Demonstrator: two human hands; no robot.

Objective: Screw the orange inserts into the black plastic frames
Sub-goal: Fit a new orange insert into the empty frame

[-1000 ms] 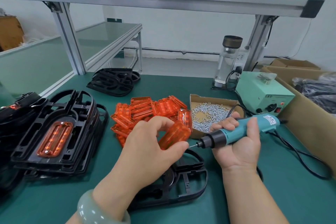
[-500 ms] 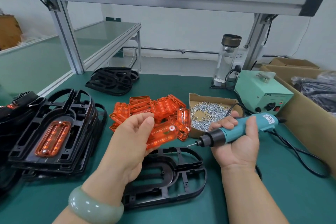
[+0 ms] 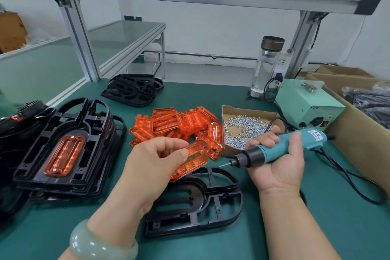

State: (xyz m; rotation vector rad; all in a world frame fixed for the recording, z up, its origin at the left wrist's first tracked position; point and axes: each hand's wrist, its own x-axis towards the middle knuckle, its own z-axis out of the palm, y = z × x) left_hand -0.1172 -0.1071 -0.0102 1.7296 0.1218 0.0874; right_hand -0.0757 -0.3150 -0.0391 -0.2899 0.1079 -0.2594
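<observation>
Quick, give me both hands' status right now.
Left hand: fingers closed on an orange insert, held above the black frame.
Right hand: closed around the electric screwdriver.

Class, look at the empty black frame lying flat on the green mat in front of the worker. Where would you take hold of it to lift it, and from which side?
Grip the black frame by its curved outer rim at the right, coming in from that side. It lies flat, and its open cut-outs probably let fingers hook under a rib. The left hand with the orange insert covers the left part.
</observation>
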